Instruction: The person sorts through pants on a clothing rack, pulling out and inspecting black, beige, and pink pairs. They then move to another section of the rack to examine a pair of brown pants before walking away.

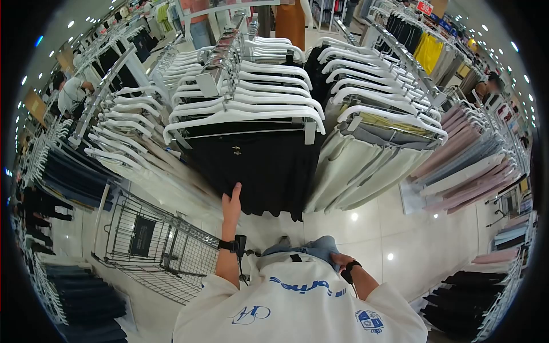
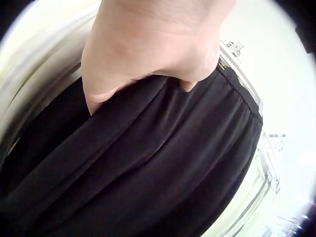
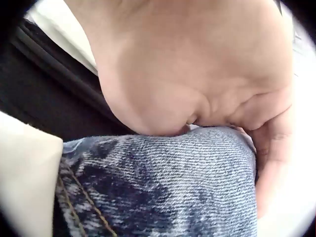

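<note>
A black garment [image 1: 269,171] hangs by its waistband from a white clip hanger [image 1: 243,117] at the front of the middle rack. A small gold ornament [image 1: 237,151] sits near its waist. My left hand [image 1: 231,207] holds the garment's left edge, thumb on the front and fingers reaching behind. In the left wrist view the fabric falls in soft folds below the hand, and the fingertips are hidden behind it. My right hand [image 1: 342,260] rests loosely against the thigh of my blue jeans [image 3: 197,182], with nothing in it.
White hangers [image 1: 377,86] with pale trousers [image 1: 354,166] line the right side; light garments [image 1: 151,166] hang at left. A wire shopping cart [image 1: 166,246] stands left of me. Pink and grey clothes [image 1: 457,154] hang farther right. Another person [image 1: 73,94] stands far left.
</note>
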`<state>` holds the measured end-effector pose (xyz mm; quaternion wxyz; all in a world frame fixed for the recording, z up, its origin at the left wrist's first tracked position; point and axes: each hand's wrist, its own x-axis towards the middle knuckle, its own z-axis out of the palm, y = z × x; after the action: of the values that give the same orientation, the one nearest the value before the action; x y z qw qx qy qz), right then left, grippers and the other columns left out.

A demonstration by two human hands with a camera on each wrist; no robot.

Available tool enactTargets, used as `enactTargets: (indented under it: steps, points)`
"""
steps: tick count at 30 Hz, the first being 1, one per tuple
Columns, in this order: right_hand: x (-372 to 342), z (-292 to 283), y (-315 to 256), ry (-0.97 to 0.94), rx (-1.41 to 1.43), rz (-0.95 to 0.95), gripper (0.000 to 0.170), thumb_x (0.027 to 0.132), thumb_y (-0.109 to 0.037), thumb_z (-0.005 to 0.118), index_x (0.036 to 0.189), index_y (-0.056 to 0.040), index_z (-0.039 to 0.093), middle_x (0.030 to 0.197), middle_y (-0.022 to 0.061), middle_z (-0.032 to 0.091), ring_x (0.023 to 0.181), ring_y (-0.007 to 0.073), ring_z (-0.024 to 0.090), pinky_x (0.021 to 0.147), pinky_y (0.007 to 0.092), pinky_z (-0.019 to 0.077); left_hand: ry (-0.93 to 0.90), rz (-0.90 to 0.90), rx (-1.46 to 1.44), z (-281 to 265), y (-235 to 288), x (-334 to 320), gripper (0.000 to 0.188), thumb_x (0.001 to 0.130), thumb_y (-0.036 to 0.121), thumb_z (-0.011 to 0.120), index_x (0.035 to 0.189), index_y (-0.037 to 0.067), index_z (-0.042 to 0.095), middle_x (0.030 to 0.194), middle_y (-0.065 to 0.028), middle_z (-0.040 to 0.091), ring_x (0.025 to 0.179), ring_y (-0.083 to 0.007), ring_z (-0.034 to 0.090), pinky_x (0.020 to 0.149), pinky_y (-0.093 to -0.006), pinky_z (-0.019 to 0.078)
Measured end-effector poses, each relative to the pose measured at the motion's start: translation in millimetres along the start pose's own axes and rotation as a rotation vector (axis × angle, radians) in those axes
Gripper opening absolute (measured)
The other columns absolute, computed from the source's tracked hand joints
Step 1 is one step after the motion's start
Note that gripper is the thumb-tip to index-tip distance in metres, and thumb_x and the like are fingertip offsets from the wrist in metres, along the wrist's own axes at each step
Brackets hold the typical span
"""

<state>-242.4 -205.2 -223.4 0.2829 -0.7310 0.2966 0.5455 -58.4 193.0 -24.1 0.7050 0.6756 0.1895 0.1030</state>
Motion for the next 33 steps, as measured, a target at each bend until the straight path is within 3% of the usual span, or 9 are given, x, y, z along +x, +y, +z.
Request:
enactTargets:
  steps: [4, 11, 13, 14, 16, 17, 19, 21, 33]
  points:
    - [56, 6, 17, 0.056, -0.161, -0.061, 0.069, 0.100, -0.049, 0.027, 0.133, 0.0091, 0.044, 0.120, 0.0273, 0.061, 0.075, 0.0343, 0.071, 0.061, 0.0368, 0.0602, 0.008, -0.004, 0.025, -4, -19, -9, 0.055, 0.091, 0.039, 0.065, 0.112, -0.012, 0.061, 0.114, -0.0169, 0.066, 0.103, -0.0241, 0.060, 0.090, -0.0337, 0.0446]
    - [69, 7, 29, 0.136, -0.302, -0.200, 0.057, 0.102, -0.041, 0.025, 0.120, 0.0043, 0.053, 0.106, 0.0259, 0.066, 0.069, 0.0334, 0.071, 0.057, 0.0404, 0.0584, -0.036, -0.023, 0.056, -6, -23, -21, 0.055, 0.091, 0.036, 0.065, 0.115, -0.012, 0.059, 0.119, -0.0189, 0.064, 0.108, -0.0263, 0.059, 0.095, -0.0339, 0.0426]
    - [75, 7, 35, 0.254, -0.485, -0.453, 0.054, 0.100, -0.042, 0.031, 0.107, 0.0035, 0.060, 0.097, 0.0229, 0.068, 0.067, 0.0343, 0.070, 0.058, 0.0417, 0.0574, -0.010, -0.008, 0.053, -5, -28, -22, 0.054, 0.091, 0.035, 0.065, 0.116, -0.013, 0.059, 0.119, -0.0189, 0.064, 0.110, -0.0268, 0.059, 0.097, -0.0342, 0.0423]
    - [78, 3, 39, 0.256, -0.485, -0.452, 0.054, 0.100, -0.042, 0.031, 0.107, 0.0035, 0.060, 0.097, 0.0229, 0.068, 0.067, 0.0343, 0.070, 0.058, 0.0417, 0.0574, -0.011, -0.007, 0.051, -6, -30, -23, 0.054, 0.091, 0.035, 0.065, 0.116, -0.013, 0.059, 0.119, -0.0189, 0.064, 0.110, -0.0268, 0.059, 0.097, -0.0342, 0.0423]
    - [-4, -14, 1, 0.084, 0.043, -0.010, 0.052, 0.094, -0.045, 0.045, 0.104, 0.0030, 0.064, 0.102, 0.0238, 0.068, 0.079, 0.0371, 0.070, 0.067, 0.0440, 0.0570, -0.037, 0.013, 0.021, -5, -31, -25, 0.054, 0.091, 0.034, 0.065, 0.117, -0.013, 0.058, 0.119, -0.0192, 0.064, 0.110, -0.0275, 0.059, 0.097, -0.0344, 0.0424]
    - [11, -17, 7, 0.087, 0.042, -0.009, 0.052, 0.094, -0.045, 0.045, 0.104, 0.0030, 0.064, 0.102, 0.0238, 0.068, 0.079, 0.0371, 0.070, 0.067, 0.0440, 0.0570, -0.037, 0.012, 0.018, -5, -30, -27, 0.054, 0.091, 0.034, 0.065, 0.117, -0.013, 0.058, 0.119, -0.0192, 0.064, 0.110, -0.0275, 0.059, 0.097, -0.0344, 0.0424]
    - [42, -25, 15, 0.381, -0.248, -0.204, 0.052, 0.084, -0.045, 0.057, 0.104, 0.0014, 0.068, 0.106, 0.0259, 0.067, 0.096, 0.0386, 0.067, 0.082, 0.0447, 0.0549, -0.040, -0.016, 0.037, -6, -27, -29, 0.052, 0.092, 0.033, 0.065, 0.116, -0.012, 0.059, 0.119, -0.0193, 0.064, 0.111, -0.0282, 0.059, 0.097, -0.0349, 0.0425]
    - [51, -29, 8, 0.665, -0.113, -0.379, 0.057, 0.080, -0.045, 0.063, 0.111, 0.0028, 0.066, 0.112, 0.0264, 0.066, 0.110, 0.0389, 0.062, 0.096, 0.0429, 0.0487, -0.053, -0.007, 0.068, -9, -34, -27, 0.051, 0.092, 0.033, 0.065, 0.116, -0.012, 0.059, 0.118, -0.0190, 0.065, 0.110, -0.0283, 0.060, 0.096, -0.0349, 0.0430]
    - [-49, -63, -184, 0.719, 0.291, -1.143, 0.068, 0.080, -0.028, 0.073, 0.134, 0.0040, 0.046, 0.126, 0.0219, 0.059, 0.114, 0.0341, 0.060, 0.094, 0.0409, 0.0499, -0.067, 0.108, 0.242, -7, -60, -24, 0.047, 0.096, 0.033, 0.060, 0.117, -0.009, 0.059, 0.116, -0.0209, 0.066, 0.110, -0.0338, 0.062, 0.095, -0.0362, 0.0442]
